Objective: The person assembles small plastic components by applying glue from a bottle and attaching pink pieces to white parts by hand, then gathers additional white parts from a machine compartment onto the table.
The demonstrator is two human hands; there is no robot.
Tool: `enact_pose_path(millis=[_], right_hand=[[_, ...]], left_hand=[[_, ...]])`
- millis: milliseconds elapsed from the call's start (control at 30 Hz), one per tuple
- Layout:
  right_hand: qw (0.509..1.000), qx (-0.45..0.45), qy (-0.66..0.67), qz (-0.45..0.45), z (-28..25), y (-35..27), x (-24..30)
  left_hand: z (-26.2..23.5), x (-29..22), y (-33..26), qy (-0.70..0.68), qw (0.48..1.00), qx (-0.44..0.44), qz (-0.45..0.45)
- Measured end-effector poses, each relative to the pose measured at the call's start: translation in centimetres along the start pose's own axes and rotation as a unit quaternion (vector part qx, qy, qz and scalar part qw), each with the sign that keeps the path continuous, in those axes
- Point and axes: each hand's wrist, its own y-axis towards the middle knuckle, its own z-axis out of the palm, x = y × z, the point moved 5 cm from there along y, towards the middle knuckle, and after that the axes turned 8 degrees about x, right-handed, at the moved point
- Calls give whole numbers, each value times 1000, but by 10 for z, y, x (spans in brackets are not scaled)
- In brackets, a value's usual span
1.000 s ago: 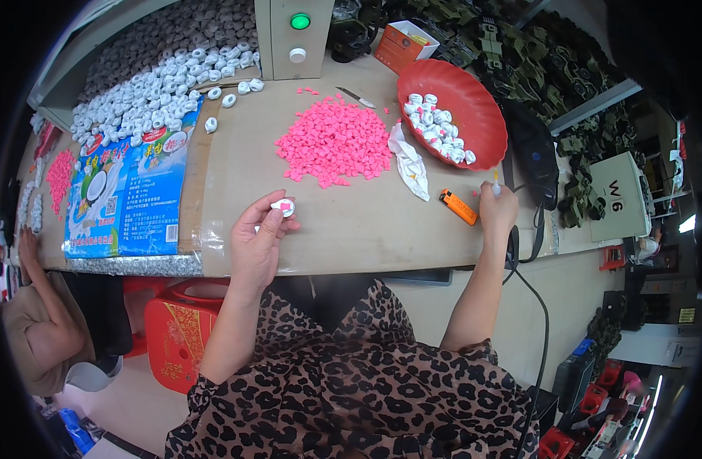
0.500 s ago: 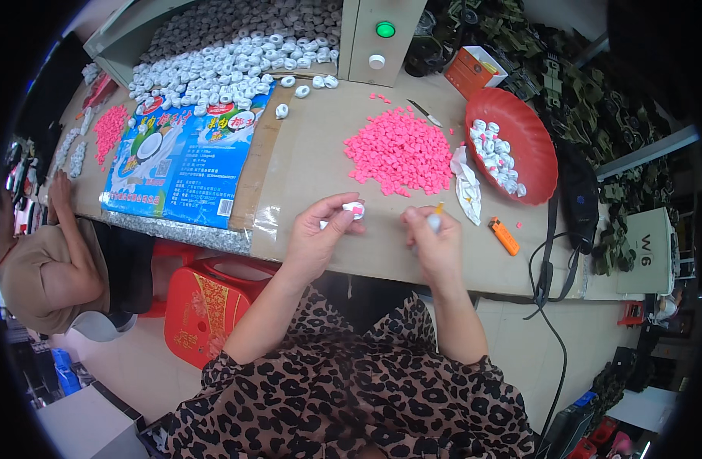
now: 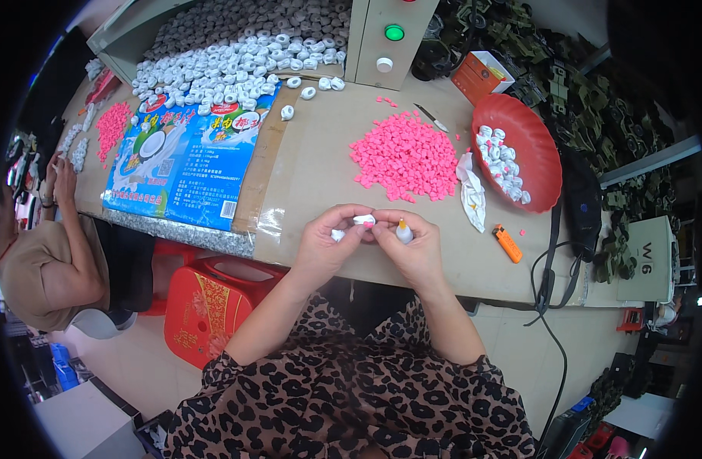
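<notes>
While left hand (image 3: 328, 242) pinches a pink-marked white piece (image 3: 364, 219) over the table (image 3: 312, 162) near its front edge, right hand (image 3: 418, 251) clamps a small amber-tipped bottle (image 3: 403, 232), fingertips at the piece.

Pale tiled floor (image 3: 511, 336) around me, long worktable (image 3: 312, 168) with brown covering standing on it. Red plastic stool (image 3: 201, 317), gold-patterned, near the table's front edge; another red stool (image 3: 631, 319) farther off, right. Green button light (image 3: 394, 33) glowing on beige control housing (image 3: 372, 75).

Lettered: blue packaging (image 3: 194, 161), panel (image 3: 644, 264), stool (image 3: 205, 321)
</notes>
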Motion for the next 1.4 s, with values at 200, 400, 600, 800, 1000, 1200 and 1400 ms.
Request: enact_pose_path(millis=[200, 400, 600, 800, 1000, 1200, 1400], right_hand=[[1000, -6, 11, 4, 0, 0, -1], [999, 1, 16, 28, 4, 0, -2], [1000, -18, -24, -4, 6, 1, 7], [996, -21, 79, -32, -12, -1, 2], [980, -33, 197, -25, -23, -7, 2], [978, 6, 206, -34, -29, -11, -1], [976, 4, 218, -24, -29, -9, -4]], left_hand=[[2, -2, 0, 38, 999, -8, -7], [-1, -2, -1, 79, 996, -36, 2], [-3, 3, 1, 57, 998, -30, -23], [-14, 4, 5, -213, 972, -84, -47], [-28, 1, 14, -371, 919, -81, -104], [-90, -39, 64, 19, 963, -240, -121], [-127, -70, 102, 586, 738, -311, -124]])
